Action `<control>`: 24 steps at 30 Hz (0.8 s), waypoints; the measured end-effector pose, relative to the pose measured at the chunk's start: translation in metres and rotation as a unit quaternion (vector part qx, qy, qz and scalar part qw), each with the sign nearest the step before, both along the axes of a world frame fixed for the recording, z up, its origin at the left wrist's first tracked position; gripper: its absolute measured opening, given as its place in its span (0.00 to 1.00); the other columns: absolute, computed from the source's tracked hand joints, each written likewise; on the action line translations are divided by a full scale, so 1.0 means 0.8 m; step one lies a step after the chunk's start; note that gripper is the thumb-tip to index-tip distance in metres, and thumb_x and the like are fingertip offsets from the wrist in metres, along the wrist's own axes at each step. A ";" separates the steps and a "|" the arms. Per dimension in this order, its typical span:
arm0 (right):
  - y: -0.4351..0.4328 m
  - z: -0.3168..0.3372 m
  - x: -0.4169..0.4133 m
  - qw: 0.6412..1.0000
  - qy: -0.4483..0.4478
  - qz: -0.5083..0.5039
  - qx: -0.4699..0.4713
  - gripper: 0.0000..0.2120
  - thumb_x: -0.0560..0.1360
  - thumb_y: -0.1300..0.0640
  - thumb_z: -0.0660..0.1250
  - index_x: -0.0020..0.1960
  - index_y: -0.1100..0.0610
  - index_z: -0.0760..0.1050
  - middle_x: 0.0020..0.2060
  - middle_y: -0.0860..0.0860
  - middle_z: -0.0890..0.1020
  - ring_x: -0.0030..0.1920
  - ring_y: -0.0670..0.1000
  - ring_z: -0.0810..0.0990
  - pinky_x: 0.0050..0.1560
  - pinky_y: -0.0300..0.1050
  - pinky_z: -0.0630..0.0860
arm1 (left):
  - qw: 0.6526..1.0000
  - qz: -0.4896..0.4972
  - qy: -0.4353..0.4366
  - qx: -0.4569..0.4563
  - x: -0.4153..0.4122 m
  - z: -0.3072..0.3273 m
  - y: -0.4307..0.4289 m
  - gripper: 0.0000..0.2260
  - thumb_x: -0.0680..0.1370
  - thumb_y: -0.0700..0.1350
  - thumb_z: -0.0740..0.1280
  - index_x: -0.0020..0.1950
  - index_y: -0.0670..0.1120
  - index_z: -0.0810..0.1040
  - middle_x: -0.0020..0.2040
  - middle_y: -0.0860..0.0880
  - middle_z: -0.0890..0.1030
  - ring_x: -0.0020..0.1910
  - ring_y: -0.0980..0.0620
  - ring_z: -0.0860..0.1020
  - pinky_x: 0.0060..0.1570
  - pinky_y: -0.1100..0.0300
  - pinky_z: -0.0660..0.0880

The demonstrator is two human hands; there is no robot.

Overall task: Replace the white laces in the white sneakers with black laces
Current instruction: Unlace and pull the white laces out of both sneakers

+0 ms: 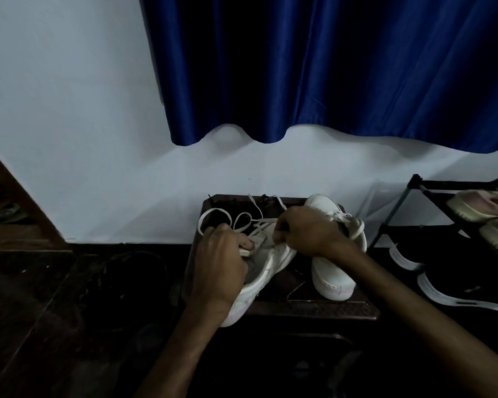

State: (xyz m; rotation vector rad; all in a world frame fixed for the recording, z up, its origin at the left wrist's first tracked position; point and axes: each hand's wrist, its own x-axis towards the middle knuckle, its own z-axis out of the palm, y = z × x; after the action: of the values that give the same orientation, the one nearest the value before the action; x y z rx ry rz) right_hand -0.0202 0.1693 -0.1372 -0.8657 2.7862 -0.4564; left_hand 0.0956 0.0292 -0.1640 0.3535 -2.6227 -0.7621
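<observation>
Head camera looks down on a small dark table [314, 308] standing against a pale wall. One white sneaker [273, 259] lies tilted across the near left part of the table, and both hands are on it. The left hand [222, 259] grips the sneaker from the left side with its fingers curled over the upper. The right hand [308, 231] comes from the right, and its curled fingers pinch the white lace [213, 214] close to the eyelets. From the hands the lace runs out in loose loops to the back left of the table. The second sneaker [331, 277] stands on the table just right of the first one, partly under the right wrist. Some dark strands [263, 199] lie at the back edge; it is too dim to tell what they are. A shoe rack [414, 202] stands to the right, and a blue curtain [328, 67] hangs above.
</observation>
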 end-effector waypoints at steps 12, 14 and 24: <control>-0.028 0.011 0.006 0.997 0.027 0.023 0.062 0.07 0.70 0.50 0.73 0.44 0.52 0.84 0.42 0.50 0.85 0.46 0.51 0.83 0.46 0.46 0.79 | 0.992 0.050 0.067 0.090 0.008 -0.007 0.000 0.20 0.65 0.30 0.67 0.43 0.53 0.86 0.41 0.57 0.77 0.44 0.55 0.76 0.37 0.70 0.70; -0.017 0.018 0.006 0.997 0.004 0.048 0.062 0.04 0.70 0.51 0.73 0.42 0.51 0.84 0.42 0.49 0.85 0.45 0.49 0.82 0.48 0.45 0.78 | 0.991 0.055 0.076 0.100 0.011 -0.007 0.000 0.20 0.65 0.30 0.67 0.43 0.53 0.86 0.40 0.58 0.76 0.44 0.55 0.76 0.39 0.66 0.73; 0.023 0.065 0.006 0.995 -0.031 0.069 0.063 0.09 0.72 0.46 0.73 0.47 0.51 0.84 0.45 0.45 0.81 0.47 0.44 0.78 0.49 0.41 0.75 | 0.989 0.082 0.094 0.085 0.015 -0.011 0.009 0.19 0.64 0.31 0.67 0.44 0.53 0.86 0.40 0.56 0.76 0.47 0.52 0.73 0.44 0.54 0.76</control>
State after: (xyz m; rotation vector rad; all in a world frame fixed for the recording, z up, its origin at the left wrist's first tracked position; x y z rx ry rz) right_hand -0.0156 0.1875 -0.0852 -0.9897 2.6443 -0.2757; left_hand 0.1077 0.0367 -0.1725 0.5132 -2.3271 -0.9169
